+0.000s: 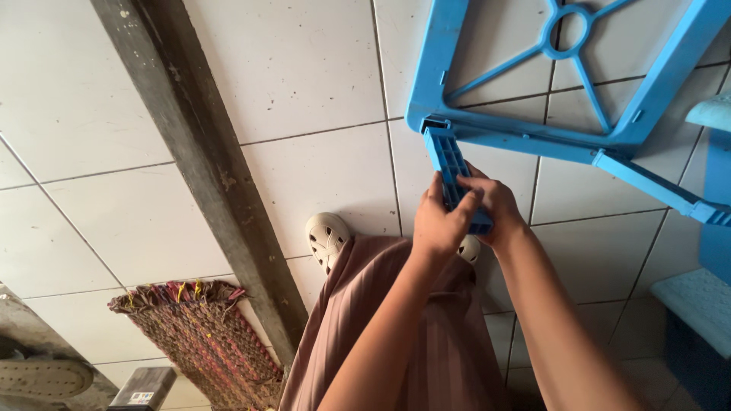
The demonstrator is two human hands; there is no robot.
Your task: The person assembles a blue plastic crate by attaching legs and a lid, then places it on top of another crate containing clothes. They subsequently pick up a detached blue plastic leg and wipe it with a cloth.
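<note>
White tiled floor crossed by a dark strip, with a woven mat.

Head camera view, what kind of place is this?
Probably a home floor area: white square floor tiles, a woven reddish doormat, and both hands gripping a blue plastic stool frame.

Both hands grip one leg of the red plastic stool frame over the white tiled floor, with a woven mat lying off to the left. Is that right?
Not quite: the head view shows the stool frame is blue, not red. The rest stands: the left hand and right hand both grip its leg over the white tiled floor, with the woven mat off to the left.
</note>
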